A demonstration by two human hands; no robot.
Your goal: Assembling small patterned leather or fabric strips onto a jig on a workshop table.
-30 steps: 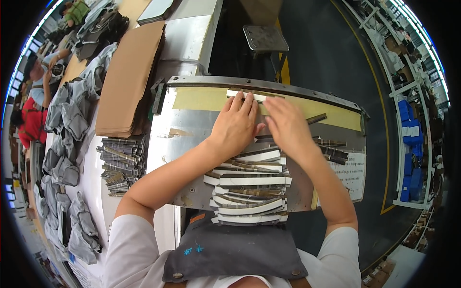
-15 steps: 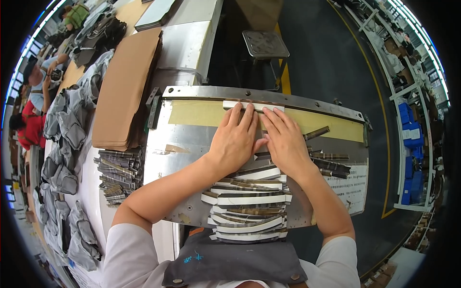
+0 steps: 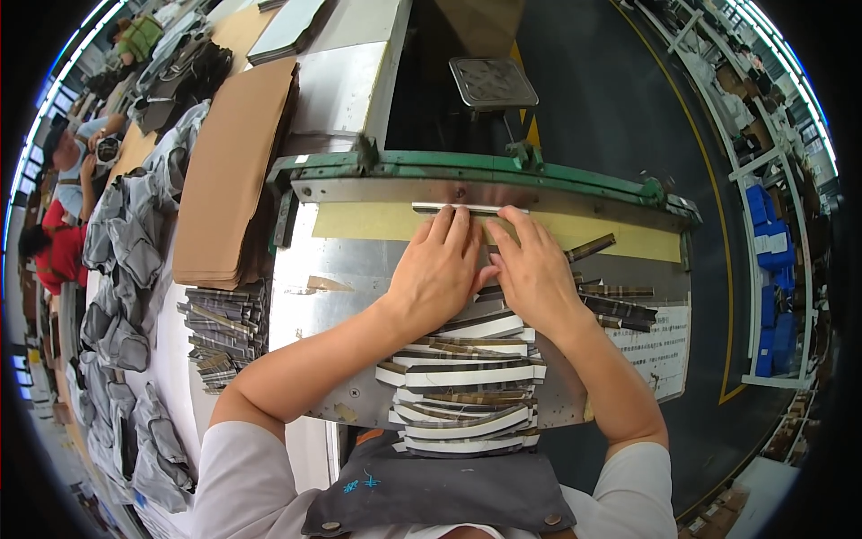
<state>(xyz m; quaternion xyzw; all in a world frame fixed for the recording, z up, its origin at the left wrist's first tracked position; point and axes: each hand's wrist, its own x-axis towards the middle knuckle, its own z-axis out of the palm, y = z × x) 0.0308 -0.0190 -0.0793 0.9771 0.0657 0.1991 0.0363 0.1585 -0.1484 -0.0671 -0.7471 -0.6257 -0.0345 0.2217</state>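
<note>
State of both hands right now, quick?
Left hand: open, fingers extended to the narrow white-edged strip, not grasping it.
Right hand: open, index finger at the strip's right end.

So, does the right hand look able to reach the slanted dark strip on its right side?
Probably yes: the slanted dark strip lies beside the right hand, its outer end uncovered, and nothing visible blocks the way.
</note>
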